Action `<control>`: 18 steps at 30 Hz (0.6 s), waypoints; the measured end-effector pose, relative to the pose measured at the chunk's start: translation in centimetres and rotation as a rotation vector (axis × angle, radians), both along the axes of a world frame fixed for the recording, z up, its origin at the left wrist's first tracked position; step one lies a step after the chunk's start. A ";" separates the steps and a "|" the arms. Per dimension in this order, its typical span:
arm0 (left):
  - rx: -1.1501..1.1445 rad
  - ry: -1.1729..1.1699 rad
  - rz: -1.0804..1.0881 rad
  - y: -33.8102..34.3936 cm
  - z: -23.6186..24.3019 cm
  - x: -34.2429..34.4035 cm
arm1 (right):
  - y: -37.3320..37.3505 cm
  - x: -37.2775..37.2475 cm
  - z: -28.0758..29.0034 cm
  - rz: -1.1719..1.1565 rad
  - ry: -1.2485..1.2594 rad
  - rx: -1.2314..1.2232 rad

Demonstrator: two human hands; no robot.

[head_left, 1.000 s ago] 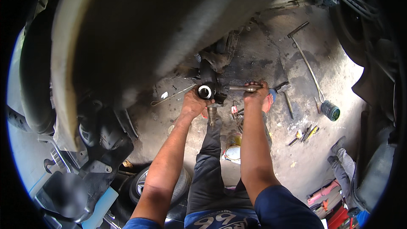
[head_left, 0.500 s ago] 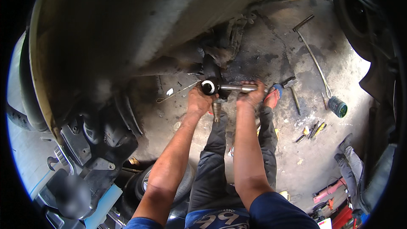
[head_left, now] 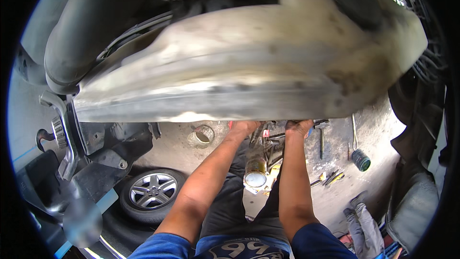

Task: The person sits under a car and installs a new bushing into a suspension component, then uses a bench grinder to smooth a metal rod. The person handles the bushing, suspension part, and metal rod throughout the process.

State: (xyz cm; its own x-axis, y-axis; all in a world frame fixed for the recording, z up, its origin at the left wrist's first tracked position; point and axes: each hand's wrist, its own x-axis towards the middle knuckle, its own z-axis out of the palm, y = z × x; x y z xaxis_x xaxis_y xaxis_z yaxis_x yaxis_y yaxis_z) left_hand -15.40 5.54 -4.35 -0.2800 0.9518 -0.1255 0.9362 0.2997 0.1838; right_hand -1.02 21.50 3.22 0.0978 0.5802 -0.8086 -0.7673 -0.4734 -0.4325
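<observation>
The left hand [head_left: 247,126] shows only its wrist and lower back; its fingers disappear behind the lower edge of a big pale panel [head_left: 230,93], so whether they are spread or wrapped around something, I cannot tell. The right hand [head_left: 298,127], further along the same edge, shows a bit more of its back, but its fingertips are covered too, and its grip cannot be read either.

The panel, nearest to both hands, hangs above them across the upper half of the view: long, off-white to grey, motion-blurred, with brown stains and a dark oval patch [head_left: 354,0] at its right end.

Around the 2 hands, from the left: a wheel [head_left: 152,191] with a silver rim lies beside the left forearm, then comes a round open tin [head_left: 203,135] on the floor. A can [head_left: 255,177] with a whitish top stands between the 2 forearms. Right of the right hand lie a hammer [head_left: 322,139], some yellow-handled tools [head_left: 335,177] and a dark green can [head_left: 361,159] (near it, another person's grey trouser legs [head_left: 364,225]).

Compared with a moment ago, the wheel shows uncovered by the left arm, while the dark joint at the left hand and the metal bar in the right are now out of sight.
</observation>
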 end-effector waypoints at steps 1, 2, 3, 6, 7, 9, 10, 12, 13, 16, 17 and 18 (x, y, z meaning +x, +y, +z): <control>0.054 0.067 -0.039 -0.2 -0.2 0.1 | 0.1 0.2 0.1 0.014 -0.022 0.008; -0.016 -0.113 0.041 -0.2 -0.1 0.5 | 0.3 0.2 0.2 0.016 -0.068 0.027; -0.086 -0.287 0.118 0.2 0.5 0.6 | 0.4 0.4 0.2 0.068 -0.018 0.094; -0.397 -0.595 0.371 1.4 4.3 1.5 | 0.7 0.4 0.6 0.119 -0.106 0.159; -0.493 -0.701 0.444 1.9 4.7 1.9 | 0.8 0.3 0.9 0.142 -0.094 0.178; -0.235 -0.876 0.458 3.0 6.7 2.4 | 1.0 -0.3 1.6 0.195 -0.074 0.259; 0.049 -1.097 0.621 3.6 8.0 2.4 | 1.3 -0.9 2.0 0.204 -0.122 0.220; 0.092 -0.994 0.690 3.5 7.6 3.1 | 2.3 -2.2 2.8 0.275 -0.184 0.260; -0.109 -0.691 0.578 3.5 7.3 3.4 | 3.1 -2.9 3.1 0.308 -0.134 0.277; 0.070 -0.517 0.514 2.6 5.7 4.2 | 7.0 -5.3 2.7 0.382 -0.021 0.188; 0.177 -0.796 0.628 2.6 4.9 4.6 | 7.9 -5.6 2.3 0.387 -0.024 0.129; 0.354 -1.012 0.740 2.7 4.2 5.1 | 8.9 -5.9 1.7 0.393 -0.011 0.107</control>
State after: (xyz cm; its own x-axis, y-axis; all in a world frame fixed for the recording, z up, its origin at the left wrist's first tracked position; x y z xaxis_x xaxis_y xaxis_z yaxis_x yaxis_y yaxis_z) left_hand -10.32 8.21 -0.17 -0.6788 0.6377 -0.3640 -0.0286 0.4724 0.8809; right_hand -6.88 30.36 4.96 -0.1402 0.6561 -0.7415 -0.5318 -0.6816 -0.5026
